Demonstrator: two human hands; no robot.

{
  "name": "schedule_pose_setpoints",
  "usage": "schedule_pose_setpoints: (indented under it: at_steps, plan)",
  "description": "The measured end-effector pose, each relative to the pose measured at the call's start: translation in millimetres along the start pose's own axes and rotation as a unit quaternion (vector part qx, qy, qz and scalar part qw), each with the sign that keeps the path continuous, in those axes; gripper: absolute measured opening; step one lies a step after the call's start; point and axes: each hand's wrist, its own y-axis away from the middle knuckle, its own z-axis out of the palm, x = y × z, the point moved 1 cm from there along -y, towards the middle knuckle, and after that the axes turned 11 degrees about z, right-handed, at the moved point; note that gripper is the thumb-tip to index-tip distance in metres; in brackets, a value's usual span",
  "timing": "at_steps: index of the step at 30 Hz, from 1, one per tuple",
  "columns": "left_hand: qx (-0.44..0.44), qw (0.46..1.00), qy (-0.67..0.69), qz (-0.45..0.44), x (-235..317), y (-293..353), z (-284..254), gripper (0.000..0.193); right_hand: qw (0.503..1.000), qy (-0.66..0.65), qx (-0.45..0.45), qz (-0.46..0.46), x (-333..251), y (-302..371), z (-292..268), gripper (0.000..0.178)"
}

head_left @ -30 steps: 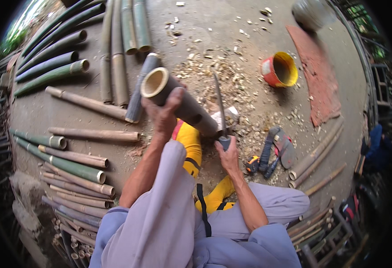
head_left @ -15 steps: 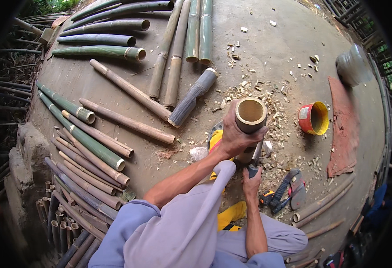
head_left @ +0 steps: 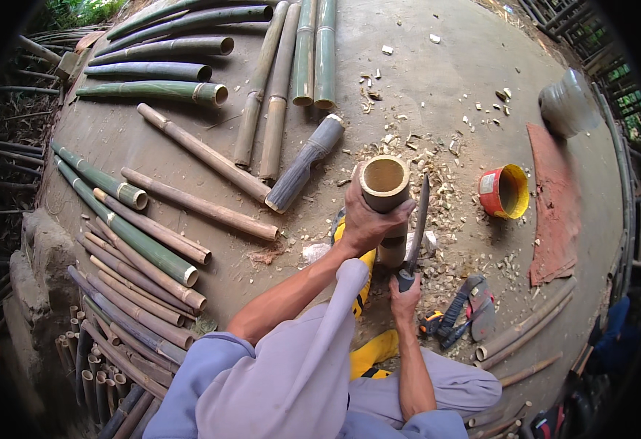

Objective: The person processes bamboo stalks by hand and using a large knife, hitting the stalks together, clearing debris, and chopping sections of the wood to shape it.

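Observation:
My left hand (head_left: pixel 366 224) is wrapped round the upper part of a thick bamboo tube (head_left: pixel 385 192), whose open, hollow end faces up at me. The tube stands upright, and its lower part is partly hidden behind my hand and knee. In my right hand (head_left: pixel 406 293) is the dark handle of a long knife (head_left: pixel 420 223). Its blade points away from me, just right of the tube and apart from its upper end. Pale bamboo chips (head_left: pixel 445 197) litter the ground around and beyond the tube.
A notched dark bamboo piece (head_left: pixel 304 164) lies ahead to the left. Several bamboo poles (head_left: pixel 210 208) cover the left side. To the right are a red and yellow bucket (head_left: pixel 504 192), a reddish sheet (head_left: pixel 552 212), a plastic jug (head_left: pixel 567 104) and a grey strapped tool (head_left: pixel 466 311).
The knife blade has swung out to the right, away from the tube's side. My left hand still grips the tube; the whole view has shifted slightly.

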Motion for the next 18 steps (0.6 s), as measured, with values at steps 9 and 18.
schedule_pose_setpoints:
  at_steps: [9, 18]
  plan:
    - [-0.012, 0.998, -0.009, 0.063, 3, -5, 3, 0.031, 0.999, 0.003, 0.028, -0.022, 0, -1, 1, 0.033]
    - [0.081, 0.984, 0.142, -0.071, -6, -26, -40, 0.04, 0.994, 0.093, -0.034, 0.035, -9, 1, -29, 0.039]
